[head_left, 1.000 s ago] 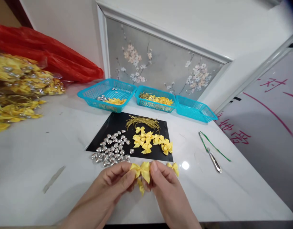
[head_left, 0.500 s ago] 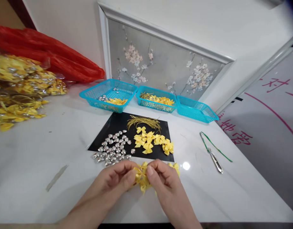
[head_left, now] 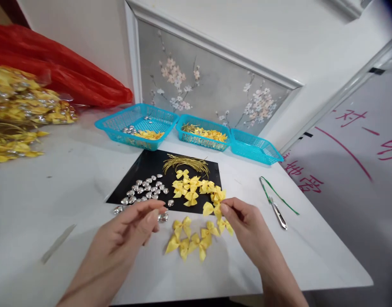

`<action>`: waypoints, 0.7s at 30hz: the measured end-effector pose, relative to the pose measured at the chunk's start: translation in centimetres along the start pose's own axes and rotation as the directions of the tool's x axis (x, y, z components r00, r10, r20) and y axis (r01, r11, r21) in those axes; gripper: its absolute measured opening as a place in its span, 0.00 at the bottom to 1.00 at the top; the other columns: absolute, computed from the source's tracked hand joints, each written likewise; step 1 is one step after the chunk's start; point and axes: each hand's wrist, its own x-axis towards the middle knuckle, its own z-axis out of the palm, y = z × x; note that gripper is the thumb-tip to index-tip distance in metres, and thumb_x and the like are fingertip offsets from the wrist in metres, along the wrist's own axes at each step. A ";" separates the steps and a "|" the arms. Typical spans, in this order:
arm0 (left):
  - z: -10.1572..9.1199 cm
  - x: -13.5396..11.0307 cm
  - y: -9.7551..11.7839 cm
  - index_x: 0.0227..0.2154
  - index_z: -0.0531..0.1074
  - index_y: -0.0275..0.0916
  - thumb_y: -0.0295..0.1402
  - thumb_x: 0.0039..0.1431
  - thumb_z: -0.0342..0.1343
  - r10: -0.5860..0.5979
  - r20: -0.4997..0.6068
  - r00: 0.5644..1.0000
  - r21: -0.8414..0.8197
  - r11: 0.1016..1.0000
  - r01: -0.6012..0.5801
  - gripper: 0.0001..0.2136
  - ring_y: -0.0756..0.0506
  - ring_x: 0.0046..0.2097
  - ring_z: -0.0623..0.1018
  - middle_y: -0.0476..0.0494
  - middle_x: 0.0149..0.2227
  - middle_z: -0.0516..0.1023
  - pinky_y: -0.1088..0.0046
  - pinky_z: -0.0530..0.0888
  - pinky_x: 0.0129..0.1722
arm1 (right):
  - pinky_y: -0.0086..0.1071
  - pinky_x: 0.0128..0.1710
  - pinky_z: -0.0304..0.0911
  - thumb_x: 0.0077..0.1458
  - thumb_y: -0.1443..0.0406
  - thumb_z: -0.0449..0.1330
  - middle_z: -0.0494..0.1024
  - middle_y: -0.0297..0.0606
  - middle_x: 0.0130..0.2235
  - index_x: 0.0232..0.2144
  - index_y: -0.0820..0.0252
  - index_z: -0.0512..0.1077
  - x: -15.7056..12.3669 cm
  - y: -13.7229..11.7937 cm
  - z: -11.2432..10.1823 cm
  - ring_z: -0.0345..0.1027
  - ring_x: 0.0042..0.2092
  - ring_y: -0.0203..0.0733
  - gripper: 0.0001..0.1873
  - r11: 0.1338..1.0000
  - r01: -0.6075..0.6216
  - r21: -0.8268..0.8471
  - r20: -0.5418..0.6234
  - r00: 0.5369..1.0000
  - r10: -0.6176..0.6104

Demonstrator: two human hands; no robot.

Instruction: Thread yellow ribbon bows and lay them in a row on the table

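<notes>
White table (head_left: 317,260), pale wall (head_left: 247,34), framed blossom panel (head_left: 215,81).

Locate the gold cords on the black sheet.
In the head view, the gold cords lie centrally, toward the far right of the black sheet, just beyond the yellow bows and nearer than the middle blue basket.

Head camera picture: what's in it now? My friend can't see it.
A right hand pinches a yellow bow above a white table; the left hand is beside silver hearts. More bows lie between the hands and on a black sheet with gold cords, and three blue baskets stand behind.
</notes>
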 end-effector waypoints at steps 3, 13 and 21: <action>0.1 0.4 -0.5 0.41 0.78 0.49 0.52 0.56 0.63 -0.015 -0.029 0.999 -0.080 0.997 0.012 0.16 0.48 0.34 0.71 0.51 0.32 0.77 0.80 0.71 0.33 | 0.29 0.25 0.47 0.60 0.56 0.53 0.59 0.29 0.23 0.24 0.59 0.67 1.8 0.8 0.1 0.50 0.26 0.34 0.17 0.998 -0.004 -0.055 0.064 0.998 0.007; 1.0 0.3 -0.9 0.39 0.79 0.46 0.52 0.54 0.64 -0.078 0.002 0.997 -0.144 0.987 0.077 0.17 0.46 0.36 0.73 0.48 0.38 0.80 0.76 0.72 0.35 | 0.30 0.29 0.54 0.58 0.67 0.55 0.74 0.34 0.26 0.27 0.57 0.75 2.3 0.3 2.5 0.64 0.28 0.39 0.11 0.953 0.002 -0.303 0.106 0.994 0.031; 0.9 0.3 -0.5 0.37 0.79 0.46 0.50 0.54 0.65 -0.073 0.038 0.997 -0.174 0.982 0.078 0.15 0.47 0.34 0.70 0.50 0.32 0.78 0.78 0.70 0.34 | 0.35 0.33 0.56 0.62 0.68 0.56 0.80 0.41 0.36 0.35 0.57 0.77 3.1 -1.1 2.3 0.71 0.35 0.45 0.09 0.887 0.089 -0.454 0.046 0.996 -0.077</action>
